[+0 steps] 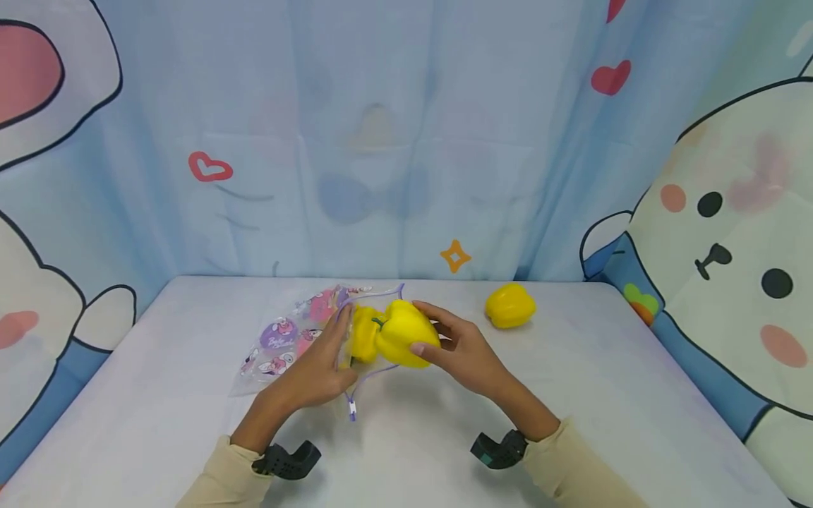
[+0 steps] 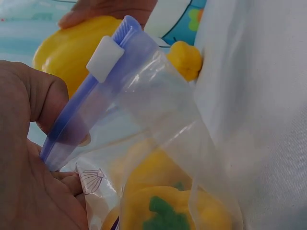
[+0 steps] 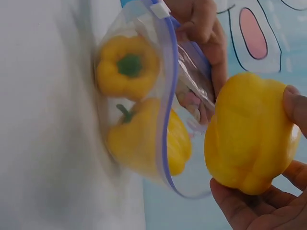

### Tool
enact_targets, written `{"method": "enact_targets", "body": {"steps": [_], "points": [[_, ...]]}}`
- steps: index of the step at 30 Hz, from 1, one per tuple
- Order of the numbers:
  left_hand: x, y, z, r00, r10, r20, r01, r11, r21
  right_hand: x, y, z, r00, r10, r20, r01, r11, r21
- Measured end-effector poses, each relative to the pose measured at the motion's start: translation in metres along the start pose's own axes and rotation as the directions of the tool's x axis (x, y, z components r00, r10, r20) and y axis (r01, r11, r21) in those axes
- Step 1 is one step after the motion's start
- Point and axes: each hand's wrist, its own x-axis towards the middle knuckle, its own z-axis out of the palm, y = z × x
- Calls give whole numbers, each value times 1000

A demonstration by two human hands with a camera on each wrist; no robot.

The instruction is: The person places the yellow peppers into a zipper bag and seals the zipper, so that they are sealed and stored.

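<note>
In the head view my right hand (image 1: 466, 353) grips a yellow bell pepper (image 1: 409, 337) between thumb and fingers, at the mouth of a clear slider zip bag (image 1: 277, 335). The bag has a purple zip edge, a white slider (image 2: 105, 59) and pink and purple cartoon prints. My left hand (image 1: 317, 374) holds the bag by its zip edge, with the mouth spread apart. Inside lie yellow peppers with green stems, among them one pepper (image 3: 129, 67) and another pepper (image 3: 144, 136) below it in the right wrist view. The held pepper (image 3: 252, 134) is outside the bag's rim there.
One more yellow pepper (image 1: 510, 305) lies at the back right of the white table (image 1: 571, 367). Behind the table hangs a blue curtain (image 1: 356, 85) with cartoon figures and hearts. Each wrist carries a dark strapped device, such as the left device (image 1: 288, 461).
</note>
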Motion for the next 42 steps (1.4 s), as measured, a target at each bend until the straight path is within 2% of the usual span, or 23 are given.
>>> {"method": "enact_targets", "body": {"steps": [11, 16, 19, 23, 36, 42], "points": [[-1, 1, 0, 1000, 7, 2, -7, 1000, -13, 8, 7, 22, 997, 1, 71, 1, 1000, -31], [-1, 1, -1, 999, 38, -4, -38, 999, -12, 14, 11, 29, 994, -7, 108, 5, 1000, 13], [-2, 1, -1, 999, 54, -6, -54, 998, -14, 18, 13, 32, 991, -15, 131, 14, 1000, 7], [-2, 2, -1, 998, 56, -12, -57, 998, -15, 21, 15, 33, 990, -6, 144, 8, 1000, -13], [-2, 7, 2, 995, 61, -80, -62, 998, -14, 24, 12, 32, 986, -19, 163, 14, 999, 30], [0, 7, 3, 989, 101, -107, -112, 989, -101, 26, 14, 35, 986, -21, 165, 17, 1000, 25]]}}
